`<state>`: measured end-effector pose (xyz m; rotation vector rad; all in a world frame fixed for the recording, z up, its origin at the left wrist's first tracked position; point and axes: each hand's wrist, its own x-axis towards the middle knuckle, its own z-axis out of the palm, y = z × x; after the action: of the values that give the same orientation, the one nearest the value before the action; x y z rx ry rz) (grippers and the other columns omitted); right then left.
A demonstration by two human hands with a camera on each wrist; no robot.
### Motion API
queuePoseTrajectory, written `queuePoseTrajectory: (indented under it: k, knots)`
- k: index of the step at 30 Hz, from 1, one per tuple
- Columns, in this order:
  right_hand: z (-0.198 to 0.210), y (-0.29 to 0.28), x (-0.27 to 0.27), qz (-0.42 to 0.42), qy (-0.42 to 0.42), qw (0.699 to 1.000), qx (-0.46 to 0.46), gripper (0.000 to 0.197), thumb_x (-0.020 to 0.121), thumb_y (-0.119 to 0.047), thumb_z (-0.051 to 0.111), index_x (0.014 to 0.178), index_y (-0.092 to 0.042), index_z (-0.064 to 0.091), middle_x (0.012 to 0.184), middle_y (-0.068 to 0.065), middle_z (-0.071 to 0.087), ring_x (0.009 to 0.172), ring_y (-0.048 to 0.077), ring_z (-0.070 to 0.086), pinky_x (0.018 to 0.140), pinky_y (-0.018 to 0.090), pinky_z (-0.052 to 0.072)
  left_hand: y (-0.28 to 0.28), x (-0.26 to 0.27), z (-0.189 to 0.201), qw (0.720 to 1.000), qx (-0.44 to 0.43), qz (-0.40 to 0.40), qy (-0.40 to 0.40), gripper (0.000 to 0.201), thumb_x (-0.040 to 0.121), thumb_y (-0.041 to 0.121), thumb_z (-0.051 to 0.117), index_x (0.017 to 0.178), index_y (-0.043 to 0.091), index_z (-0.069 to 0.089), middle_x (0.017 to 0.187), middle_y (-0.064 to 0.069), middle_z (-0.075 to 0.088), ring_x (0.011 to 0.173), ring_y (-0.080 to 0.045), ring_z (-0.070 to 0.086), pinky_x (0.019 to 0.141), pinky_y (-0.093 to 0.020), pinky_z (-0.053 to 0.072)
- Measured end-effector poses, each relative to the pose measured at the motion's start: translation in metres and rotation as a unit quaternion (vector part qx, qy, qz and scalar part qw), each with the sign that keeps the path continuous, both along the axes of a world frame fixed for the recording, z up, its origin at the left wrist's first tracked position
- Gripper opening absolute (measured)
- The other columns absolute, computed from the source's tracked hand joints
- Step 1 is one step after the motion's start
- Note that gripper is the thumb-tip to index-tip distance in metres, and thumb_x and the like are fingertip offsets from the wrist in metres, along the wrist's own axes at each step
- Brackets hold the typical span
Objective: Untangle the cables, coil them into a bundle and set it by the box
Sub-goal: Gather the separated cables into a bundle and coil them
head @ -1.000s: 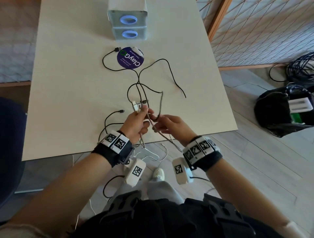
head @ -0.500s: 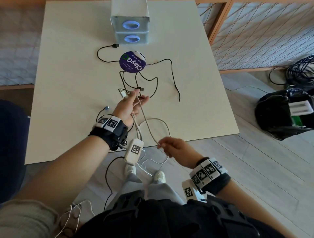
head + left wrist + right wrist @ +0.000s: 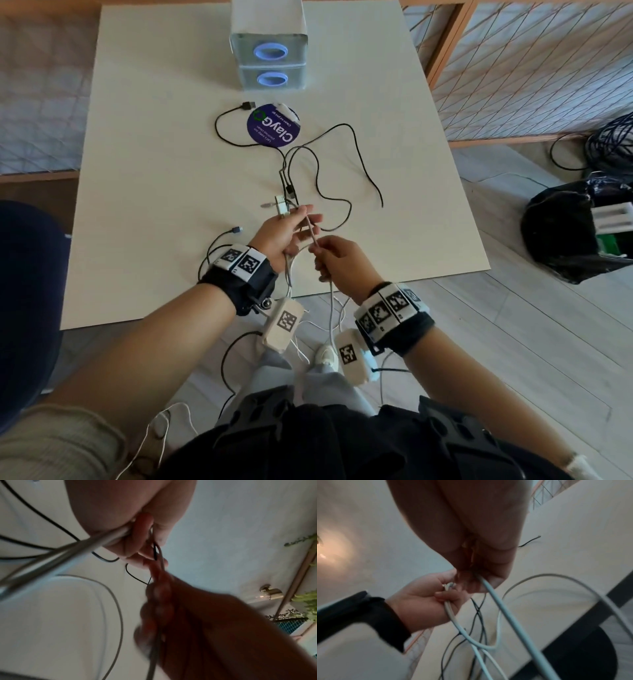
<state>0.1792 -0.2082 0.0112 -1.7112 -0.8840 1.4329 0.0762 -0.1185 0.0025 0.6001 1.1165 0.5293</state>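
Observation:
My left hand [image 3: 291,233] grips a white cable [image 3: 311,233] near its white plug [image 3: 281,208], above the table's front middle. Close beside it my right hand [image 3: 337,258] pinches the same white cable [image 3: 505,615], whose slack hangs off the table edge in loops [image 3: 331,318]. In the right wrist view my left hand [image 3: 426,599] shows with two white strands running through its curled fingers. A thin black cable [image 3: 356,150] lies tangled on the table [image 3: 144,192] between my hands and the grey two-drawer box [image 3: 269,58] at the far edge.
A purple round sticker [image 3: 274,126] lies in front of the box, with a black plug [image 3: 247,105] beside it. Another black cable end [image 3: 236,230] lies left of my left wrist. A black bag [image 3: 575,233] sits on the floor at right. Wire-mesh panels stand beyond the table.
My right hand has come back up from below the table edge to meet my left hand, bringing white cable with it. My left hand has drawn slightly toward me.

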Motion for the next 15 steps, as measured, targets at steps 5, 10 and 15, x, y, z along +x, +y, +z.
queuePoseTrajectory:
  k: [5,10,15]
  knots:
    - [-0.021,-0.053,0.013,-0.041,0.081,0.996,-0.013,0.022,0.097,-0.006,0.039,0.084,-0.015,0.054,0.067,0.005,0.05,0.06,0.014,0.05,0.064,0.027,0.051,0.009,-0.003,0.0,1.0,0.009,-0.021,-0.019,0.024,0.096,0.034,0.041,0.097,0.02,0.06,0.073,0.01,0.073,0.061,-0.002,0.066,0.03,-0.012,0.019]
    - [-0.007,-0.062,0.026,-0.176,0.162,0.966,0.093,0.019,0.096,-0.002,0.036,0.088,-0.01,0.052,0.071,0.005,0.058,0.064,0.014,0.059,0.072,0.034,0.057,-0.003,0.004,-0.005,0.998,0.035,-0.048,-0.002,0.021,0.094,0.036,0.046,0.101,0.021,0.059,0.082,0.006,0.074,0.068,-0.007,0.069,0.032,-0.013,0.019]
    - [0.0,-0.055,0.04,-0.173,0.152,0.963,0.14,0.02,0.095,0.0,0.039,0.088,-0.009,0.055,0.069,0.0,0.064,0.064,0.014,0.062,0.071,0.032,0.057,-0.005,-0.003,-0.008,0.986,0.09,-0.087,0.107,0.029,0.097,0.036,0.04,0.108,0.018,0.06,0.102,0.004,0.067,0.069,-0.006,0.069,0.036,-0.013,0.022]
